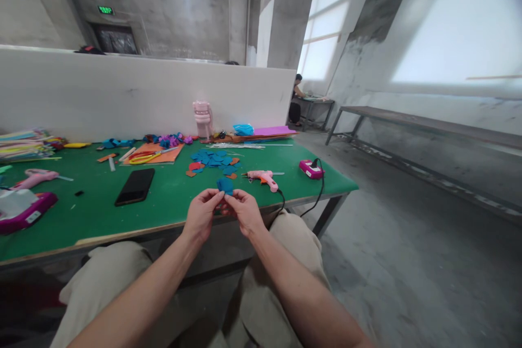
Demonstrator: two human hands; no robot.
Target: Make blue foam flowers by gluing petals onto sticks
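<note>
Between the fingertips of both hands is a small blue piece point(224, 185), thin like crepe paper or felt. My left hand point(203, 209) pinches its left side, and my right hand point(244, 209) pinches its lower right edge. Both hands are at the table's front edge, above my lap. Just beyond them lies a loose pile of blue cut pieces point(214, 159), with a few red and brown ones at its near side. To the right of my hands a pink glue gun point(265, 177) lies on its side, its black cord running over the table edge.
On the green table point(93, 212) are a black phone point(135, 186), yellow-and-red-handled scissors point(144, 157) on orange sheets and a purple power socket point(311, 169). A second pink glue gun point(38, 178) lies left. A white partition point(155, 92) stands behind; a person point(297, 98) sits farther off.
</note>
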